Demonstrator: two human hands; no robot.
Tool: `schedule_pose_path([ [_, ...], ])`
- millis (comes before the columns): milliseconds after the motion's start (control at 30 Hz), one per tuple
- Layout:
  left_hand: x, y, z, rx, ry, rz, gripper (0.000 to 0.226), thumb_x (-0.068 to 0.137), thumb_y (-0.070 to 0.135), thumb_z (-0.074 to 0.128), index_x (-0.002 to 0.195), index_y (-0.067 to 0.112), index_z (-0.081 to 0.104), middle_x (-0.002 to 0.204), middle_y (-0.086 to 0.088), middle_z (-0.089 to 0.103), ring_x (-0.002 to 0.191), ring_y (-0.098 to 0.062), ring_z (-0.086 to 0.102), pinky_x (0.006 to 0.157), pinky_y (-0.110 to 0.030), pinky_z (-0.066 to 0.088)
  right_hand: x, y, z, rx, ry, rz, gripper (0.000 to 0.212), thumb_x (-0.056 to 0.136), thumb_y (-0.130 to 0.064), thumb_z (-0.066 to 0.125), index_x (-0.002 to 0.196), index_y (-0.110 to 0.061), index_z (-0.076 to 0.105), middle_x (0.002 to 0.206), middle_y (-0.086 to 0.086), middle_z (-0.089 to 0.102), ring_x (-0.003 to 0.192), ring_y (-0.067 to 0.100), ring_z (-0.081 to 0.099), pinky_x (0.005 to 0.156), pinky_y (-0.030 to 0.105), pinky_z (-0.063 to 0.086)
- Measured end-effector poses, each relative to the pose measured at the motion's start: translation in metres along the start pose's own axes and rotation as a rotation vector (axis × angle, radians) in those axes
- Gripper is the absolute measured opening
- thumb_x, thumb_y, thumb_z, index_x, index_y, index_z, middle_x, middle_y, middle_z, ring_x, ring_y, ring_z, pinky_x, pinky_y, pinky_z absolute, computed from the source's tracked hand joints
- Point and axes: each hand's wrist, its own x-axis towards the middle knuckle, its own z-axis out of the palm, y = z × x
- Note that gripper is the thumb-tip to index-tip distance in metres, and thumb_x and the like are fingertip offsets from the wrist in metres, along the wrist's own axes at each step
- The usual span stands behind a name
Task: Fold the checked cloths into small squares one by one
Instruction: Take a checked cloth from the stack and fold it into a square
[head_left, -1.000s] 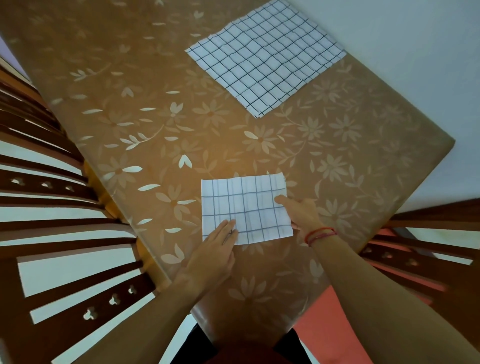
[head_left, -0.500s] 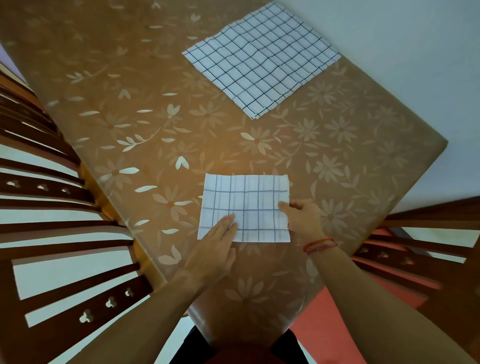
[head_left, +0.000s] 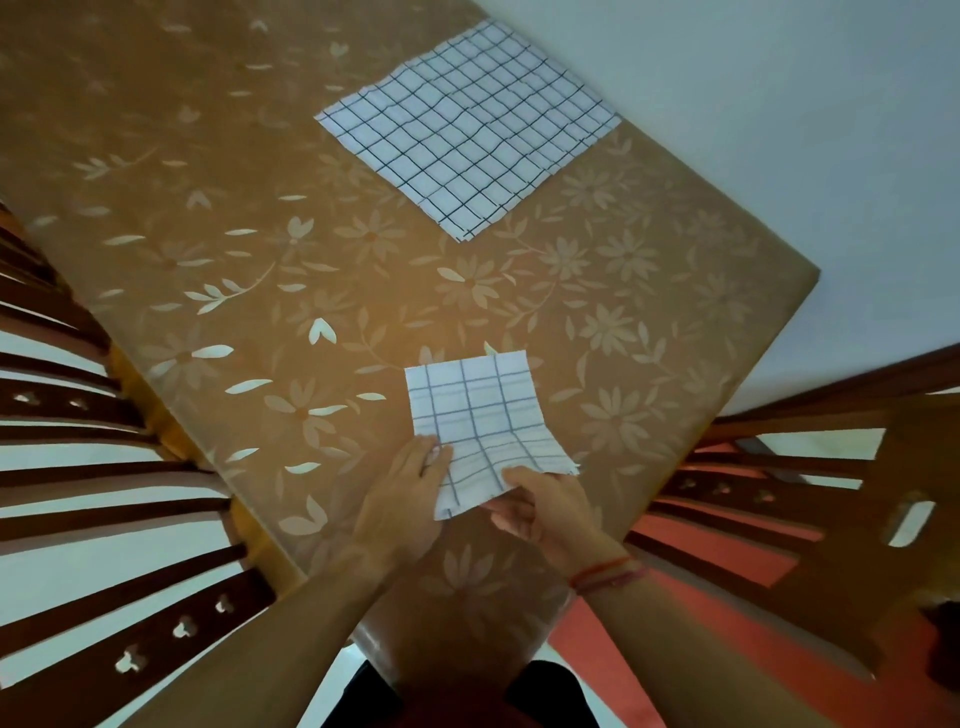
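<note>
head view: folded checked cloth (head_left: 475, 410) lies near on the floral table (head_left: 649, 322). left hand (head_left: 402, 501) presses flat on its near-left edge. right hand (head_left: 543, 506) pinches its lifted near edge. spread checked cloth (head_left: 467, 135) lies far.

One view only: head cam, wide-angle, worn by person, faces fwd + steeply down onto table (head_left: 519, 312). Close range: forearms enter from bottom edge, left hand (head_left: 402, 499) + right hand (head_left: 545, 512) at folded cloth (head_left: 478, 415), low centre. Flat cloth (head_left: 467, 130) far, top centre. L chair back (head_left: 104, 597) + R chair back (head_left: 769, 467) curved by lens at frame edges.
</note>
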Motion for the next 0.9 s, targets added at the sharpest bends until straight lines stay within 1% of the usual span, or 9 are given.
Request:
schedule_pose_path([
  [67,-0.005,-0.003,0.003,-0.014,0.022,0.001,0.070,0.091,0.026,0.060,0.152,0.017,0.027,0.159,-0.010,0.021,0.147,-0.028,0.015,0.119,-0.040,0.021,-0.004,0.002,-0.007,-0.158,-0.034,-0.028,0.021,0.084,-0.002,0.065,0.105,-0.006,0.064,0.095,0.017,0.073,0.082,0.031,0.073,0.067,0.038,0.057],
  [200,-0.016,-0.008,0.004,-0.042,-0.037,-0.024,0.069,0.095,0.033,0.055,0.153,0.023,0.020,0.161,-0.003,0.012,0.148,-0.022,0.007,0.119,-0.034,0.016,-0.008,0.007,-0.027,-0.410,-0.037,-0.148,0.025,0.070,0.007,0.073,0.087,-0.011,0.072,0.084,0.006,0.075,0.080,0.029,0.071,0.063,0.032,0.054],
  [267,-0.021,-0.009,0.002,-0.067,-0.088,-0.024,0.072,0.092,0.049,0.045,0.154,0.024,0.016,0.162,0.002,0.005,0.149,-0.017,0.000,0.120,-0.032,0.010,-0.008,0.010,-0.038,-0.524,0.028,-0.274,0.031,0.069,0.005,0.077,0.085,-0.021,0.069,0.076,-0.005,0.074,0.076,0.018,0.068,0.061,0.024,0.052],
  [400,-0.031,-0.014,0.001,-0.049,-0.137,0.001,0.107,0.069,0.091,0.007,0.154,0.026,0.013,0.159,0.011,0.003,0.147,-0.011,-0.004,0.121,-0.035,0.012,-0.002,0.016,-0.057,-0.891,0.258,-0.597,0.034,0.067,-0.026,0.086,0.087,-0.030,0.058,0.081,-0.012,0.064,0.076,-0.003,0.060,0.061,0.009,0.043],
  [467,-0.035,-0.018,0.003,0.071,-0.041,0.094,0.092,0.080,0.077,0.042,0.149,0.018,0.032,0.156,0.004,0.026,0.146,-0.013,0.016,0.115,-0.036,0.031,0.004,0.019,-0.064,-1.051,0.270,-0.733,0.033,0.070,-0.031,0.080,0.096,-0.027,0.060,0.091,-0.010,0.056,0.081,-0.002,0.053,0.064,0.012,0.041],
  [500,-0.037,-0.019,0.004,0.123,-0.006,0.135,0.083,0.076,0.060,0.069,0.142,0.015,0.046,0.148,-0.001,0.043,0.141,-0.016,0.032,0.108,-0.034,0.040,0.005,0.020,-0.065,-1.132,0.242,-0.788,0.030,0.073,-0.027,0.075,0.100,-0.025,0.062,0.095,-0.008,0.054,0.082,-0.002,0.051,0.066,0.013,0.042],
  [567,-0.039,-0.024,0.014,0.173,0.090,0.163,0.077,0.061,0.035,0.090,0.128,0.014,0.060,0.133,-0.004,0.059,0.130,-0.018,0.042,0.100,-0.032,0.043,0.011,0.024,-0.069,-1.260,0.184,-0.897,0.024,0.074,-0.022,0.065,0.098,-0.020,0.068,0.101,-0.005,0.057,0.085,0.000,0.052,0.066,0.024,0.051],
  [700,-0.044,-0.027,0.015,0.061,0.227,0.134,0.063,0.061,0.021,0.090,0.118,0.014,0.064,0.120,-0.003,0.062,0.121,-0.016,0.041,0.090,-0.036,0.053,0.017,0.026,-0.066,-1.305,0.167,-0.914,0.017,0.068,-0.010,0.070,0.083,-0.018,0.071,0.102,0.000,0.069,0.094,0.020,0.063,0.074,0.036,0.055],
  [900,-0.040,-0.033,0.020,-0.156,0.291,0.002,0.040,0.076,0.014,0.072,0.115,0.015,0.062,0.117,-0.002,0.061,0.113,-0.019,0.049,0.083,-0.043,0.056,0.020,0.022,-0.064,-1.304,0.126,-0.779,0.024,0.071,-0.012,0.066,0.092,-0.023,0.066,0.090,-0.008,0.065,0.087,0.015,0.057,0.072,0.028,0.046],
])
